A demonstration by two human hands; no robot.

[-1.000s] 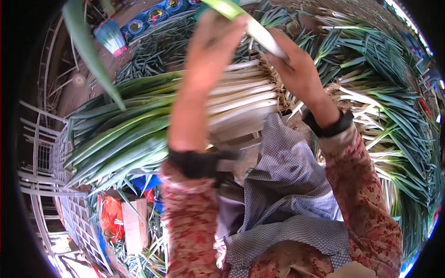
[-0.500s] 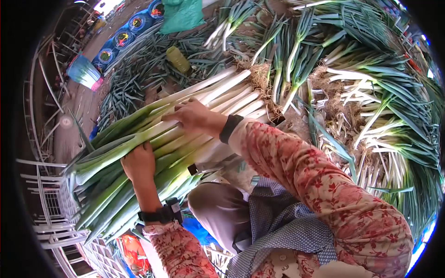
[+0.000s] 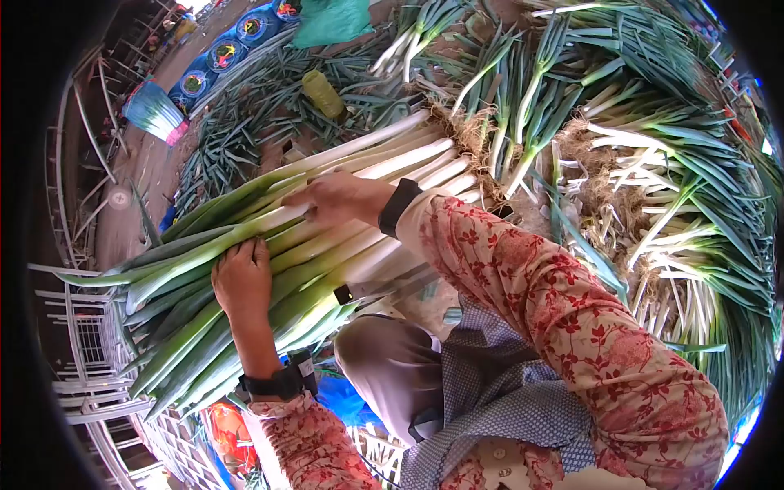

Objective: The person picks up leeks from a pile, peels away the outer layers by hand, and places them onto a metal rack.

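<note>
A thick bundle of leeks [image 3: 408, 170] lies in front of me, white stems and roots to the upper right, green leaves to the lower left. My right hand [image 3: 339, 198] is over the middle of the bundle, its fingers closed on one leek [image 3: 278, 219] lying on top; they are slightly blurred. Farther down the same stalk, my left hand [image 3: 243, 282] has its fingers curled over the green part, its back facing up. The undersides of both hands are hidden.
Rooted leeks [image 3: 670, 180] are heaped on the right. Cut leaves [image 3: 229, 135] litter the ground beyond the bundle, near a yellow-green container [image 3: 323, 95] and a green bag [image 3: 331, 23]. Blue wrapped bundles [image 3: 224, 55] line the upper left. A white metal rack [image 3: 90, 343] stands at lower left.
My right hand has shifted slightly left along the bundle. The top leek's leaves now reach farther left. My left hand stays almost in place, while the view has shifted a little.
</note>
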